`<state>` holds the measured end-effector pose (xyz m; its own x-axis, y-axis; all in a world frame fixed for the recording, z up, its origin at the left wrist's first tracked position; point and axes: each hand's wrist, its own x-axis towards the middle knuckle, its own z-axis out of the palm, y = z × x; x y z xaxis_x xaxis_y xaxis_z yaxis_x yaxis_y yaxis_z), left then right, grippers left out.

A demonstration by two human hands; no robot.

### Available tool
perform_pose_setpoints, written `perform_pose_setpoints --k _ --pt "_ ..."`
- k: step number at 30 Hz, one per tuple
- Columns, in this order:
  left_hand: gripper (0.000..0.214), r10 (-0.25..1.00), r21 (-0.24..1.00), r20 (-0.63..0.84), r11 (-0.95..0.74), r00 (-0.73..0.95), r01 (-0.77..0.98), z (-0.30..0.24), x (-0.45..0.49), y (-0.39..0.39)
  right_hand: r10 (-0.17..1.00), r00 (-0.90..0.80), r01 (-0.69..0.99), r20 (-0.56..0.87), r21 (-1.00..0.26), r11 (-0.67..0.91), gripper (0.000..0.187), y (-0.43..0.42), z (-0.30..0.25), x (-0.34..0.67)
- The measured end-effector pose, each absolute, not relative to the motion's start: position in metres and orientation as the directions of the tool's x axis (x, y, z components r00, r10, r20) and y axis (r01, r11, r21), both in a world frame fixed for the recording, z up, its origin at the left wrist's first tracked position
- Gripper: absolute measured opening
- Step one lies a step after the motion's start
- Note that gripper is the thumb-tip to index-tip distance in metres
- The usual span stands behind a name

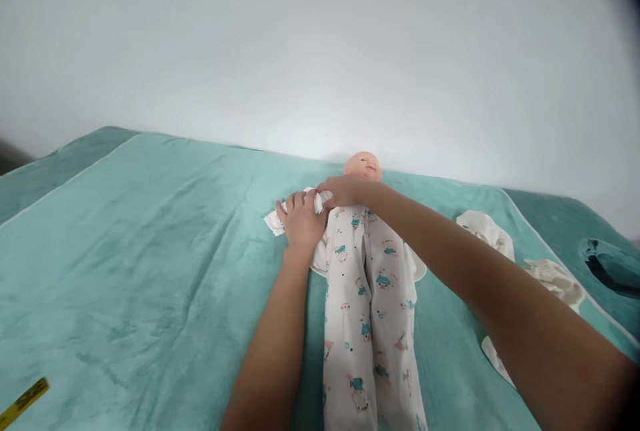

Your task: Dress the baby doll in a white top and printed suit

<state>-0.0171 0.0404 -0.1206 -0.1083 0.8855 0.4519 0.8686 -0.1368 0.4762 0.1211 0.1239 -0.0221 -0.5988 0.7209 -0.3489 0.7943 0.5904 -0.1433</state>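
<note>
A baby doll (361, 164) lies on its back, its head towards the wall. It wears white printed trousers (385, 304) and a white top (319, 260) whose hem shows at both sides of the hips. My left hand (303, 223) curls over the white sleeve (274, 222) at the doll's side, fingers bent round the cloth. Across the doll's chest reaches my right hand (342, 191), its fingertips closed on the same sleeve close to my left fingers. My hands and right forearm hide the doll's arm and much of its chest.
A teal blanket (150, 271) covers the bed, with a pale wall (310, 51) behind it. Crumpled white cloth (485, 230) and a printed cream cloth (555, 279) lie at the right. A yellow strip (24, 403) sits at the lower left.
</note>
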Motion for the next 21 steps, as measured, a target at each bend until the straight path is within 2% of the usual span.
perform_pose_setpoints --k 7,14,21 --pt "0.054 0.924 0.514 0.370 -0.113 -0.101 0.850 -0.106 -0.015 0.034 0.755 -0.577 0.807 -0.311 -0.078 0.585 0.055 0.115 -0.013 0.133" --pt "0.052 0.938 0.521 0.324 -0.068 -0.123 0.851 -0.109 -0.019 0.025 0.758 -0.603 0.787 -0.247 -0.029 0.616 0.045 0.118 -0.007 0.161" --pt "0.045 0.948 0.482 0.280 -0.002 -0.152 0.876 -0.110 -0.018 0.018 0.806 -0.560 0.820 -0.193 0.009 0.572 0.048 0.105 0.020 0.188"
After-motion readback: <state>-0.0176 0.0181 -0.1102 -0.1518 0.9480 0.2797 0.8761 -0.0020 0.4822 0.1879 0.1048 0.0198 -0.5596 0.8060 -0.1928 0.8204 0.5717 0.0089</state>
